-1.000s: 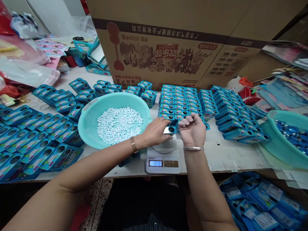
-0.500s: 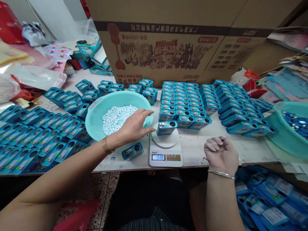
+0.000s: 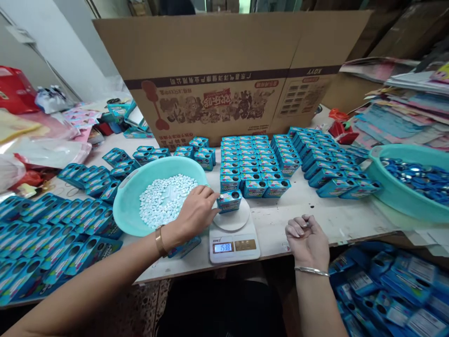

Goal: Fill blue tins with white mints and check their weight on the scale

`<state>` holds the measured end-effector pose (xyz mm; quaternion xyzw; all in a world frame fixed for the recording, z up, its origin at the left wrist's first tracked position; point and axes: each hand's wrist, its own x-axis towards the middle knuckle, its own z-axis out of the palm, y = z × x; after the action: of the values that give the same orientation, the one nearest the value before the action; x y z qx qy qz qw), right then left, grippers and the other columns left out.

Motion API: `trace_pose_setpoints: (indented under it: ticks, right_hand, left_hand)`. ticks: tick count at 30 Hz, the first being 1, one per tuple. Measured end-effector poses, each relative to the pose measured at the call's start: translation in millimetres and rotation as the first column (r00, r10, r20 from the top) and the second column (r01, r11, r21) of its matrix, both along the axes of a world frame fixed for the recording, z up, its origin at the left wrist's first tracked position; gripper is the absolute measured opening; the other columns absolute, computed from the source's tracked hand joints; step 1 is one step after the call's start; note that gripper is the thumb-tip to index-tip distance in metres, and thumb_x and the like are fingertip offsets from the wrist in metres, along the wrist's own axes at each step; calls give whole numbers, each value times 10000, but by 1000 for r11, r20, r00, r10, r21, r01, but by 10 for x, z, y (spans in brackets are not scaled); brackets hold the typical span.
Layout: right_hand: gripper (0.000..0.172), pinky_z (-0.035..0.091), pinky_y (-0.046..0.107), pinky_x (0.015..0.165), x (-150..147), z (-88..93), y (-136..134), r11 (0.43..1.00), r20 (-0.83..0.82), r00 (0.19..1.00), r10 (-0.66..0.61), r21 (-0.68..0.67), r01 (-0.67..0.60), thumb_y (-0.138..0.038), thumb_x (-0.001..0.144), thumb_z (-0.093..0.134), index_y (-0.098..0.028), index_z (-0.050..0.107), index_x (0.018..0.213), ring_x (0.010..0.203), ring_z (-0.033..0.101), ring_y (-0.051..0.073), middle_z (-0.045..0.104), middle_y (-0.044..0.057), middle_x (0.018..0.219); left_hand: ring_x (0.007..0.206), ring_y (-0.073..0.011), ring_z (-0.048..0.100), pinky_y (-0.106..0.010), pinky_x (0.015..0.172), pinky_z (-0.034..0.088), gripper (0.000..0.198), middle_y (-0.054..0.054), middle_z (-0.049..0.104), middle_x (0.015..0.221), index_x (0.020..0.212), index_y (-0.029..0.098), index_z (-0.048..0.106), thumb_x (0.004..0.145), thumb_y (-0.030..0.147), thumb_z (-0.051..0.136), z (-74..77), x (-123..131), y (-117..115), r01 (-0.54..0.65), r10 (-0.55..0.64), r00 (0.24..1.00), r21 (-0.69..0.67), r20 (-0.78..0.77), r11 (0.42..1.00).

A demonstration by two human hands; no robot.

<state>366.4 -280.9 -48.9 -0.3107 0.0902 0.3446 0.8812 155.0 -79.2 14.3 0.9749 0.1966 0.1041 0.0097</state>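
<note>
A blue candy box [image 3: 229, 201] lies on the round pan of a white digital scale [image 3: 235, 248], whose display reads about 153.8. White candy shows at the box's top left. My left hand [image 3: 197, 211] has its thumb and fingertips closed at the left end of this box. Behind that wrist, a turquoise basin [image 3: 122, 210] holds many small white candies [image 3: 164, 199]. Another blue box [image 3: 187, 248] lies on the table, partly hidden under my left hand. My right hand [image 3: 308, 236] is palm up with whitish, curled fingers, right of the scale; anything inside them is hidden.
Rows of blue boxes [image 3: 250, 161] stand behind the scale, with more rows [image 3: 59, 224] at left. A second turquoise basin [image 3: 407, 189] at right holds blue lids. A cardboard carton [image 3: 224, 51] stands behind. Below the table's right edge lie more blue boxes [image 3: 389, 285].
My left hand has come down and its fingers have closed at the left end of the box on the scale. My right hand stays curled. The view has tilted up and shifted right.
</note>
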Motion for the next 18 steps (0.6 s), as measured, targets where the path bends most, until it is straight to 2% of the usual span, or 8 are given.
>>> trace_pose_setpoints:
  ticks: [6, 11, 14, 18]
  right_hand:
    - [262, 323, 144, 378, 58, -131, 1, 999, 0, 1000, 5, 32, -5, -202, 723, 760, -186, 499, 724, 415, 381, 35, 414, -94, 575]
    - [257, 322, 138, 378, 85, -157, -15, 999, -55, 998, -10, 36, 12, -191, 721, 748, -186, 491, 725, 413, 379, 34, 413, -95, 569]
    - [243, 325, 136, 377, 114, -183, -52, 999, -93, 995, -25, 39, 28, -183, 726, 733, -189, 490, 734, 412, 376, 37, 422, -93, 568]
    - [253, 329, 141, 377, 182, -238, -121, 997, -82, 995, -53, 43, 56, -193, 723, 744, -192, 491, 735, 409, 379, 40, 418, -93, 570]
  left_hand:
    - [1003, -274, 554, -501, 1003, 431, 207, -96, 652, 993, 1094, 190, 669, 903, 215, 593, -48, 191, -73, 46, -47, 998, 41, 31, 998]
    - [998, -258, 561, -429, 912, 482, 257, -83, 661, 1032, 1140, 197, 662, 889, 242, 633, -69, 425, -77, 81, -75, 996, -128, 48, 988]
    - [1028, -247, 570, -407, 927, 490, 270, -74, 659, 1059, 1137, 199, 657, 868, 211, 656, -39, 521, -49, 119, -98, 990, -230, 99, 966]
    - [1058, -248, 579, -413, 953, 497, 486, -78, 642, 1098, 1263, 188, 564, 807, 221, 728, 58, 520, 40, 72, -6, 978, -305, 210, 950]
